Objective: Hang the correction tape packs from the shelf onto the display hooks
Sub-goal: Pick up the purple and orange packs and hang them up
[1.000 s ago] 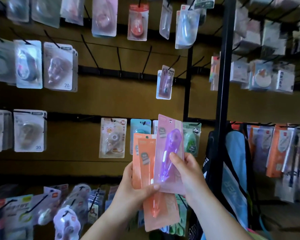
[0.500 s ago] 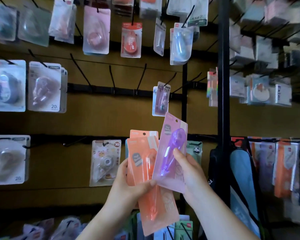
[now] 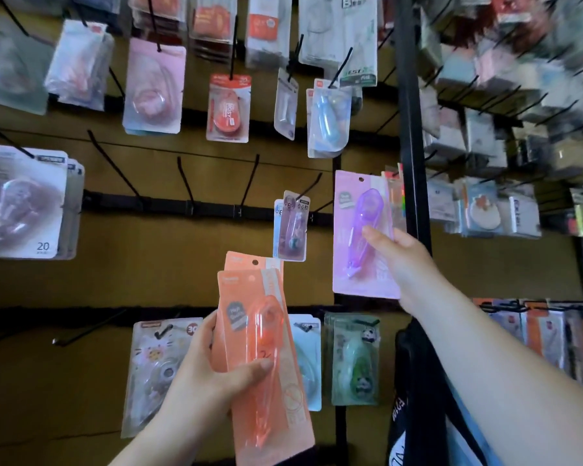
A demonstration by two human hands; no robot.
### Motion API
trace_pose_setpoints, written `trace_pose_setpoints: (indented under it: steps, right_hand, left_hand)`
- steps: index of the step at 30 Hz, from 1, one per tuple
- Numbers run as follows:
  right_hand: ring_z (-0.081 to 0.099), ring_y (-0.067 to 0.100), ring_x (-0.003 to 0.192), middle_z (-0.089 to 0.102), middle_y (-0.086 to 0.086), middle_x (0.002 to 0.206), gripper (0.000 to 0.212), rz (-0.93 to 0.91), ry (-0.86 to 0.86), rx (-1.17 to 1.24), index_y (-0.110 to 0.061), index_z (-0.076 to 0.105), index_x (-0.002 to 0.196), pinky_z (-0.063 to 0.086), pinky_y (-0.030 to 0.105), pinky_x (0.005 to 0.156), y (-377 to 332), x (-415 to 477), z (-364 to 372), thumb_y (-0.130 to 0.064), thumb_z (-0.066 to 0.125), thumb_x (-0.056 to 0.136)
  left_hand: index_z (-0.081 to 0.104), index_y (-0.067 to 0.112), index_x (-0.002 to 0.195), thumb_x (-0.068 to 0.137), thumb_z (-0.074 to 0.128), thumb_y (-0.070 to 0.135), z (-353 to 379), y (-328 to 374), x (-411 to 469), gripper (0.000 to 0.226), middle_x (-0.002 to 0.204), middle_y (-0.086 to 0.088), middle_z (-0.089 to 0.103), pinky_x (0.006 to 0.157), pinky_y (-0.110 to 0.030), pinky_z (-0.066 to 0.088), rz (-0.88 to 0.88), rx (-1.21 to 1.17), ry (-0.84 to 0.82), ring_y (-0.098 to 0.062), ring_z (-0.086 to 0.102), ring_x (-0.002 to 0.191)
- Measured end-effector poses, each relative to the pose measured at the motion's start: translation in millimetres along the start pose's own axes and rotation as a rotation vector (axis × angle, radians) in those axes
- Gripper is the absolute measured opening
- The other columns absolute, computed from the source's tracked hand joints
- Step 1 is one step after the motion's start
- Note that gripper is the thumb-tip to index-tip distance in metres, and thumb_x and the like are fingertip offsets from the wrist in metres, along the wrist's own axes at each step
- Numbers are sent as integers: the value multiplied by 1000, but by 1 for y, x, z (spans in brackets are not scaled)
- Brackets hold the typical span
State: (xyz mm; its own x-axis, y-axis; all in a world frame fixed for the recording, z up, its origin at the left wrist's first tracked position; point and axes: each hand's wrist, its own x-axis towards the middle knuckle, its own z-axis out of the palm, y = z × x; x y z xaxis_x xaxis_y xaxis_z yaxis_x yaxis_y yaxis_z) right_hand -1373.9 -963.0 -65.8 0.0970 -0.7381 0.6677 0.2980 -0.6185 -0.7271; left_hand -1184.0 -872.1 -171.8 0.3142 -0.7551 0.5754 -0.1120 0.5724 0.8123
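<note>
Fingers [image 3: 377, 234] of the right hand [image 3: 403, 264] are clamped on the lower right edge of one lilac blister pack holding a purple pen-shaped correction tape [image 3: 362, 230], thumb across its face. That pack is raised upright, right of centre, beside the black upright post [image 3: 413, 129] and apart from the other stock. The left hand [image 3: 212, 375] is closed round two orange blister packs of pen-shaped correction tape [image 3: 260, 348], one stacked in front of the other, held low and near, thumb pressing the front card.

Head view, only view supplied. On the middle black rail, three bare black wire hooks [image 3: 186, 183] stand left of centre; one further hook carries a small mauve pack [image 3: 293, 227] with a bluish card behind it. Another hook tip [image 3: 313, 183] shows just left of the lilac pack's top.

Judgement: the step in hand is hanging the lilac pack. Its round punched hole [image 3: 361, 179] at the top should be brought level with a hook tip, card kept square to the wire, then slid back toward the rail. Gripping low leaves the hole unobstructed. Which hook is intended cannot be told.

Count: one lilac pack, two orange packs in hand.
</note>
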Motion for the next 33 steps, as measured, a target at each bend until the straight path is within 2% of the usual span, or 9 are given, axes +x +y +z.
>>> trace_pose_setpoints:
  steps: [7,9,13,17,19,22,25,28,33]
  right_hand:
    - [59,25,96,63,4,94,8,-3,62,-42,-17,61,86,46,37,93,-11,38,-9,-24,57,88]
    - [59,25,99,62,7,101,19,32,40,-63,-12,60,102,47,36,92,-6,42,-9,-25,57,89]
    - [60,23,102,64,5,104,22,71,28,-45,-16,57,108,49,37,90,1,47,-14,-28,57,88]
    - [58,11,76,62,-4,83,12,72,11,-15,-18,57,97,46,24,62,3,51,-23,-27,56,89]
    - [59,12,79,62,-4,85,17,109,-21,-56,-19,57,102,46,25,64,8,53,-23,-29,56,89]
    - [59,21,98,63,2,97,30,166,-18,-102,-15,57,113,48,31,80,17,59,-21,-32,57,87]
    - [57,22,99,61,6,109,39,196,16,-168,-12,55,119,48,29,73,24,70,-15,-36,56,87]
    - [52,23,95,57,7,108,44,175,87,-295,-8,52,121,41,30,75,31,84,-5,-39,51,90]
    - [47,25,94,52,15,127,53,156,135,-362,-2,41,131,37,32,80,48,102,12,-35,49,90]
  left_hand:
    - [38,43,110,35,83,30,9,5,12,88,102,2,63,73,-48,56,32,68,-20,-24,66,91]
    - [43,46,101,32,84,28,12,7,16,82,102,0,65,73,-49,56,29,49,-26,-25,66,90]
    - [44,47,92,44,88,25,19,8,20,68,98,0,66,70,-46,55,40,46,-20,-25,67,86]
    - [45,47,88,47,85,23,21,6,23,62,79,4,73,63,-39,54,48,71,5,-20,69,80]
    - [45,48,87,46,86,21,20,5,24,64,76,5,73,58,-36,53,45,80,-6,-17,70,74]
    - [45,50,86,23,80,35,17,8,25,74,83,4,72,56,-38,55,40,55,-9,-18,71,73]
    - [46,50,87,13,83,35,13,10,27,83,83,3,73,55,-38,55,56,49,-16,-20,71,76]
    - [45,48,85,36,88,32,12,8,28,68,75,5,74,47,-33,54,35,34,-21,-18,71,67]
    - [44,53,85,21,76,38,0,1,32,73,88,5,70,45,-32,55,23,53,-14,-18,71,76]
